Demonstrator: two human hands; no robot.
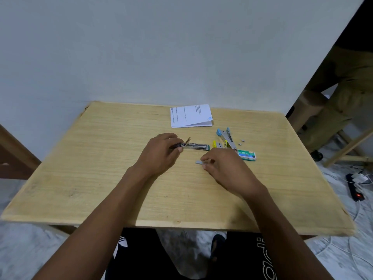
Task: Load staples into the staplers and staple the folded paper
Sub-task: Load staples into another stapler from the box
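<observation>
My left hand [161, 152] grips the rear end of a green stapler [196, 146] that lies opened flat on the wooden table [101, 168], its metal staple channel facing up. My right hand [224, 168] pinches a grey strip of staples [199, 162] just above the table, a little in front of that stapler. A yellow stapler [217, 144] and a blue stapler [227, 136], both opened, lie to the right. The green staple box [247, 155] sits beside them. Folded white paper [190, 116] rests near the far edge.
Two small loose staple pieces [241, 141] lie right of the blue stapler. A wall stands right behind the table. A person's legs and a wooden stool [347, 150] are at the right, with a power strip [356, 188] and cables on the floor.
</observation>
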